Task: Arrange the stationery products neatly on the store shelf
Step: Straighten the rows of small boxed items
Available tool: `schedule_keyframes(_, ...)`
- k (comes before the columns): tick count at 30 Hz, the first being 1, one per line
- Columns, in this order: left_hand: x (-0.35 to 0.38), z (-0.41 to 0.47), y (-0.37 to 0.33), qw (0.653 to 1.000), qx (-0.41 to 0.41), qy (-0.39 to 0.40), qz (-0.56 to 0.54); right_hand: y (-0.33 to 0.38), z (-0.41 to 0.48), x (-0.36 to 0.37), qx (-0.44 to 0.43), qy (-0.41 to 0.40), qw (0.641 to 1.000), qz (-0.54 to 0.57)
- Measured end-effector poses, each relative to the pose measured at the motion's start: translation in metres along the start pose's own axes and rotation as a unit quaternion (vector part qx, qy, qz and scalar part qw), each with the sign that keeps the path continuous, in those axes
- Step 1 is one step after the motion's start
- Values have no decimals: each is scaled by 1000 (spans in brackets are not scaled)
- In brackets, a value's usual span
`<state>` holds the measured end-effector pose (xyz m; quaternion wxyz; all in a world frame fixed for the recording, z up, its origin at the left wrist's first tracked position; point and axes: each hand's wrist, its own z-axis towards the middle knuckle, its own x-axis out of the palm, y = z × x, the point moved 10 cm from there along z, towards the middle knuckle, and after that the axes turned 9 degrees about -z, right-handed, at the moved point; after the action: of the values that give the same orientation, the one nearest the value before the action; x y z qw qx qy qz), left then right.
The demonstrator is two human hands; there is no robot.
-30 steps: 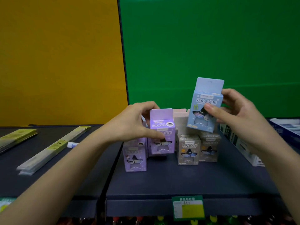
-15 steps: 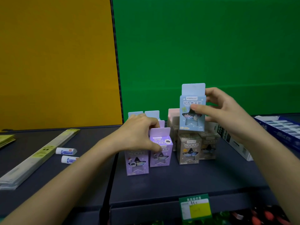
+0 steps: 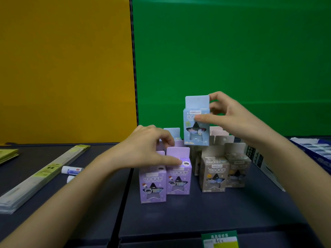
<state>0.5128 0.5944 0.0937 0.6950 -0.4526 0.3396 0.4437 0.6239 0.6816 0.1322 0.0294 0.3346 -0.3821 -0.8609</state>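
Near the frame's centre, the right hand (image 3: 232,119) pinches a blue box (image 3: 196,128) upright above the shelf (image 3: 206,215). Lower left of it, the left hand (image 3: 143,149) pinches the top of a purple box (image 3: 178,174) standing on the shelf.

Both forearms and hands bare: no sleeves, rings or watch visible.

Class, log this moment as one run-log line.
right hand: holds blue box aloft | left hand: on purple box | shelf: grey boxes standing
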Motion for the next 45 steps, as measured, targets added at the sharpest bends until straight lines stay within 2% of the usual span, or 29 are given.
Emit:
schedule_keyframes(3, -31, -3, 20, 992, 1, -87, -96, 4, 17, -1, -14, 0, 1000, -2)
schedule_keyframes(5, -41, -1, 40, 989, -18, -113, -94, 8, 28, 0, -26, 2, 999, -23)
schedule_keyframes(9, -32, 6, 63, 992, -49, -86, -80, 8, 40, 12, -36, 39, 998, -42)
schedule_keyframes(13, -20, 5, 73, 989, -61, -51, -125, 0, 46, 28, -25, 92, 995, -25)
schedule_keyframes(19, -21, 5, 75, 978, -64, -75, -186, -11, 48, 44, -11, 153, 988, -34)
schedule_keyframes(26, -14, 4, 75, 970, -58, -59, -229, -20, 50, 56, -8, 185, 974, -130)
schedule_keyframes(36, -12, -1, 86, 966, -79, -75, -236, -34, 49, 85, -16, 273, 921, -278)
schedule_keyframes(45, -15, -4, 89, 962, -78, -90, -245, -36, 52, 90, -37, 280, 913, -295)
